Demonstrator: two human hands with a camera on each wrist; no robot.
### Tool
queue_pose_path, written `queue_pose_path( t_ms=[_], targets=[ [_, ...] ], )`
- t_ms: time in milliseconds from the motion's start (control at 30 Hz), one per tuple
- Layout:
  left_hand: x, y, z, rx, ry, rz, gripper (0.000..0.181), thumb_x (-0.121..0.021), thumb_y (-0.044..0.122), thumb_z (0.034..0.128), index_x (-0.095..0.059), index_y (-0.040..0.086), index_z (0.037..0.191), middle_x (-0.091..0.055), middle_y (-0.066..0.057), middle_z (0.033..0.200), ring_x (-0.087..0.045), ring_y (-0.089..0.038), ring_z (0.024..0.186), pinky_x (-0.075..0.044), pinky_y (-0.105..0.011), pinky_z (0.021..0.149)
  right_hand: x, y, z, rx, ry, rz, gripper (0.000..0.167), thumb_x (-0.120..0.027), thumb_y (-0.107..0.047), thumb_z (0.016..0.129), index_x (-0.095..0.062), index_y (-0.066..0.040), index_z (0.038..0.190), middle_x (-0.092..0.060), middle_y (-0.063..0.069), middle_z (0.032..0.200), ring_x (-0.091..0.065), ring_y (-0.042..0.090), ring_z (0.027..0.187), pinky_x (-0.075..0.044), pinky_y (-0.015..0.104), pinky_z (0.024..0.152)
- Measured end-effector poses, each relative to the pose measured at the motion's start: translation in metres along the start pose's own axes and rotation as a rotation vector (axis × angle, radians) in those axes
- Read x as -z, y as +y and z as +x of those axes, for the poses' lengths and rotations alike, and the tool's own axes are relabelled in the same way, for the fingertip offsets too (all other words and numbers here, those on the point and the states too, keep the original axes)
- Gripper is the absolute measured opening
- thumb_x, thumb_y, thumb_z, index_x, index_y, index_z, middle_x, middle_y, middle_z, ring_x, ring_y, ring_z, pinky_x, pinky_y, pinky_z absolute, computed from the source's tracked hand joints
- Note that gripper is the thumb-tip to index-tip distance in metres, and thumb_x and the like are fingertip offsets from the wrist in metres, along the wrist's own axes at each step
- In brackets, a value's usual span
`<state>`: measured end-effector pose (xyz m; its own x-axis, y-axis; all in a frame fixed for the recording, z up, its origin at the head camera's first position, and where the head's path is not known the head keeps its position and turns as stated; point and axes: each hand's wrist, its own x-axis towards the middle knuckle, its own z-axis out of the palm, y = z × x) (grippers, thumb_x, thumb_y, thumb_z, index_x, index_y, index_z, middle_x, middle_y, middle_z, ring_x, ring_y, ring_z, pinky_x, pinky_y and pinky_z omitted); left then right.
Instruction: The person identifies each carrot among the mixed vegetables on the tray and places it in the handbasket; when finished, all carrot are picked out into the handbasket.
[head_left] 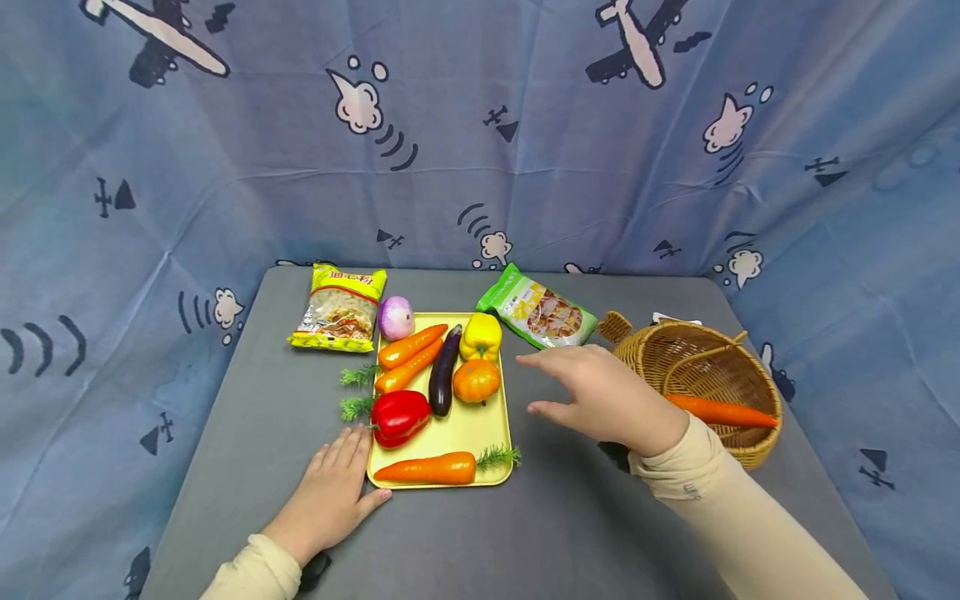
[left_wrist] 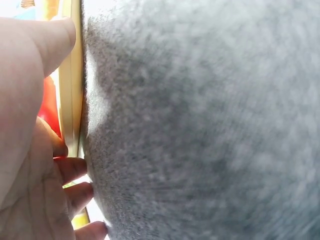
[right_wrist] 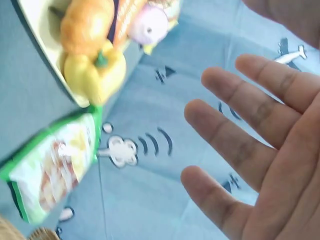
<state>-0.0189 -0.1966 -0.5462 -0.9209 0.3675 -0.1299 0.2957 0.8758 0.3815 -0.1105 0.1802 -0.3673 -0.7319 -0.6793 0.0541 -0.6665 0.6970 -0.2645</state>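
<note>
My left hand (head_left: 330,487) lies at the near left corner of a yellow tray (head_left: 491,433), its straight fingers touching the rim. To the right of the tray, my right hand (head_left: 600,396) hovers with spread fingers and holds nothing. On the tray are a red bell pepper (head_left: 400,418), an eggplant (head_left: 444,375), a small pumpkin (head_left: 477,381), a yellow bell pepper (head_left: 481,337) and a purple onion (head_left: 396,318) at the far left corner. Two carrots (head_left: 411,346) lie side by side there, and another carrot (head_left: 427,469) lies along the near edge.
A wicker basket (head_left: 750,358) at the right holds a carrot (head_left: 723,411), partly behind my right wrist. Beyond the tray lie a green food bag (head_left: 536,308) and, to the left, a yellow noodle packet (head_left: 339,308). A patterned blue curtain (head_left: 442,125) hangs behind the grey table (head_left: 247,417).
</note>
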Motion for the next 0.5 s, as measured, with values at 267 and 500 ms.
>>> queue_pose_path(
  t_ms=[267,500],
  targets=[
    [0.005,0.004,0.000,0.039,-0.054,0.013,0.095,-0.070,0.053,0.1016,-0.032,-0.010,0.162,-0.032,-0.028,0.168,-0.030,-0.048,0.154,-0.027,-0.068,0.120,-0.037,-0.019,0.011,0.086,-0.049,-0.015,0.059,-0.090,-0.036,0.088,-0.072,-0.009,0.138,-0.074,0.006,0.130,-0.070,0.024,0.119,-0.054,0.050,0.101],
    [0.006,0.005,0.000,0.038,-0.049,0.007,0.096,-0.071,0.052,0.1010,-0.032,-0.011,0.162,-0.032,-0.029,0.167,-0.031,-0.049,0.153,-0.027,-0.069,0.119,-0.064,-0.029,0.014,0.084,-0.087,0.018,0.057,-0.091,-0.036,0.088,-0.074,-0.012,0.136,-0.075,0.002,0.128,-0.069,0.020,0.118,-0.053,0.049,0.096]
  ],
)
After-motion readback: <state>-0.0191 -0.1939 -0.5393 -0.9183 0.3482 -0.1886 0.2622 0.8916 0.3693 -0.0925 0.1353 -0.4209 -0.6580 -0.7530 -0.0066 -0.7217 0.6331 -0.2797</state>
